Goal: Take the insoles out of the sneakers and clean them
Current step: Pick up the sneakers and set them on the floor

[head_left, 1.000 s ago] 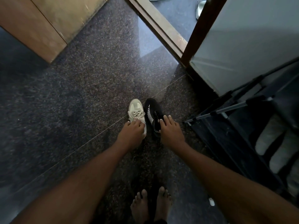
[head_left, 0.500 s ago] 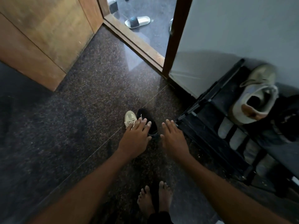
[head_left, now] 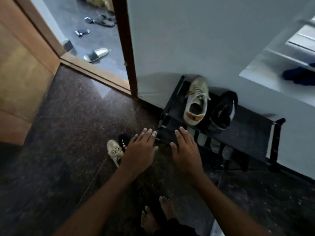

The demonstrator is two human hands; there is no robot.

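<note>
Vantage: head-worn, above and in front of the shoe rack (head_left: 252, 132).
Facing: forward and steeply down, toward the rack's left end.
Nearness: close; the rack lies just beyond the left hand (head_left: 139, 150) and right hand (head_left: 185, 151).

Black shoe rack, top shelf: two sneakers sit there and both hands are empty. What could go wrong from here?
The beige lace-up sneaker sits heel-out at the front edge of the black fabric shoe rack; a careless grab by the open right hand may knock it off. The second beige sneaker, on the dark floor, lies ahead of the bare feet: possible trip.
</note>
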